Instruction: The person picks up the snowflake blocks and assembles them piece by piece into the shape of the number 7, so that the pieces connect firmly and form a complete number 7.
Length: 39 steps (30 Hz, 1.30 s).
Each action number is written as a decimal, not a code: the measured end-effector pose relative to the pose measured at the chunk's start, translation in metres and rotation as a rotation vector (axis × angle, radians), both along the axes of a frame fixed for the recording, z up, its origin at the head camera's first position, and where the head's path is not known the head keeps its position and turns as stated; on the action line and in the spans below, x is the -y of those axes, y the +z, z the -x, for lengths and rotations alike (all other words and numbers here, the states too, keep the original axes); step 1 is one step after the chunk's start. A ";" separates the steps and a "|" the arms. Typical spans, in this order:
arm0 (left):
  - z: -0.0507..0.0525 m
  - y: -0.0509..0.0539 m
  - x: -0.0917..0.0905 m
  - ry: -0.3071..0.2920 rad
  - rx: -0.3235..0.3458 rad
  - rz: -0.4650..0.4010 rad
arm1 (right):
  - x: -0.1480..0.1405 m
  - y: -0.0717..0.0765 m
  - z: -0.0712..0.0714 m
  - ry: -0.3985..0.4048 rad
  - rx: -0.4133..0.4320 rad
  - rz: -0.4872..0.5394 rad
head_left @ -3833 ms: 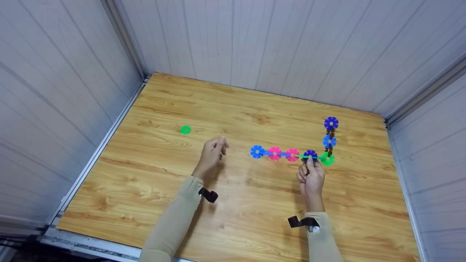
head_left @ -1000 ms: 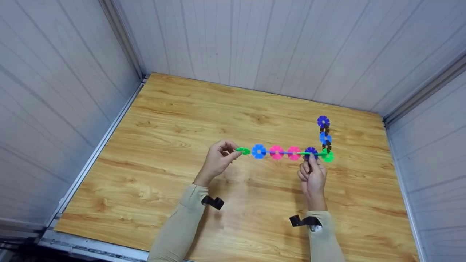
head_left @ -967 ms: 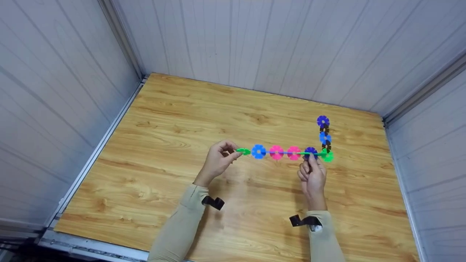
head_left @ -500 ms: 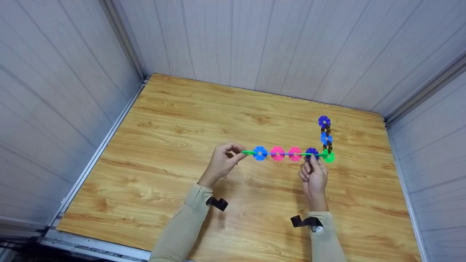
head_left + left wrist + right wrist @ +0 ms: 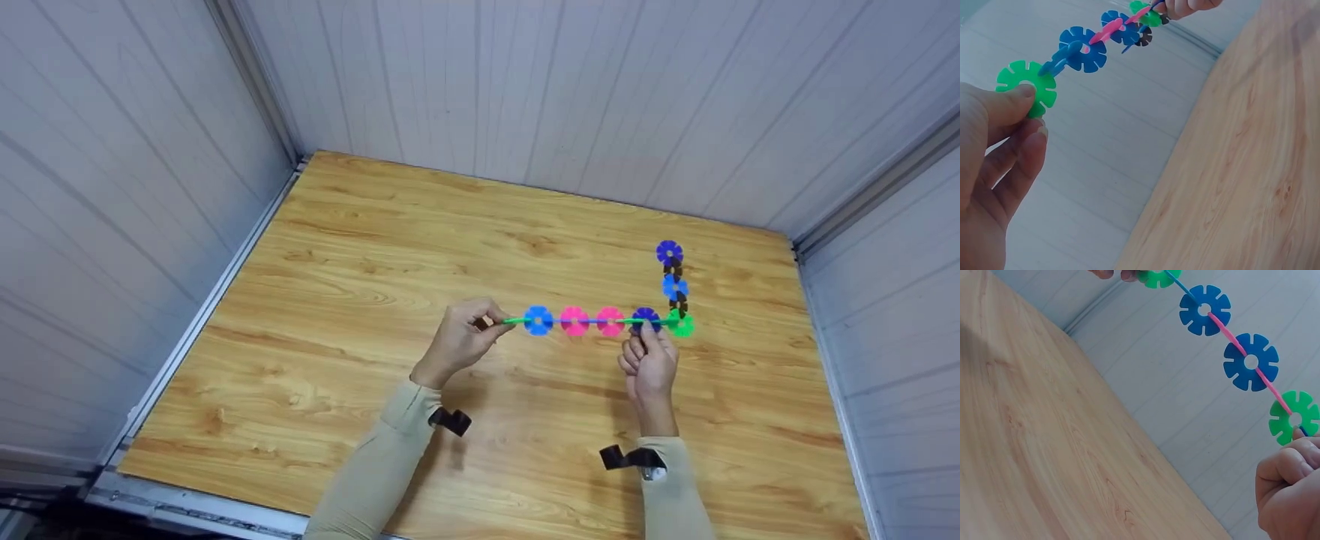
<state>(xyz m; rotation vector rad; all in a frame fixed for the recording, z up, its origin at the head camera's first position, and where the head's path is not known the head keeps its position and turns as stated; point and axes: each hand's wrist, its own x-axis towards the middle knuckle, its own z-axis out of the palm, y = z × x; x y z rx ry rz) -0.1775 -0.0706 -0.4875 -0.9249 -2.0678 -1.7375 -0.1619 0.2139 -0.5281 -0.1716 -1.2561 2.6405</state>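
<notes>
An L-shaped chain of notched plastic snowflake discs (image 5: 574, 311) is held up over the table. My right hand (image 5: 651, 367) pinches a dark blue disc (image 5: 646, 313) near the corner of the chain. At the opposite end, my left hand (image 5: 461, 337) pinches a green disc (image 5: 1044, 91) between thumb and fingers, edge-on in the head view. Its rim meets a light blue disc (image 5: 538, 328) at the chain's left end; how deep the notches sit is unclear. Past the right hand, a green corner disc (image 5: 683, 328) leads to a short arm of blue and black discs, ending in a dark blue one (image 5: 670, 252).
The wood-grain table (image 5: 360, 225) lies below both hands. Pale panel walls (image 5: 480, 90) enclose it at the back, left and right. Each sleeve carries a black wrist strap, one of them on the right forearm (image 5: 630, 458).
The green disc, earlier lying on the table at left, is now in my left hand, which brought it rightward to the chain's left end. My right hand keeps its hold, almost unmoved.
</notes>
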 end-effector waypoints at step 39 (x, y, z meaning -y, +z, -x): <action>0.010 -0.035 -0.004 -0.104 0.059 0.013 | -0.012 0.006 0.004 0.094 0.045 -0.120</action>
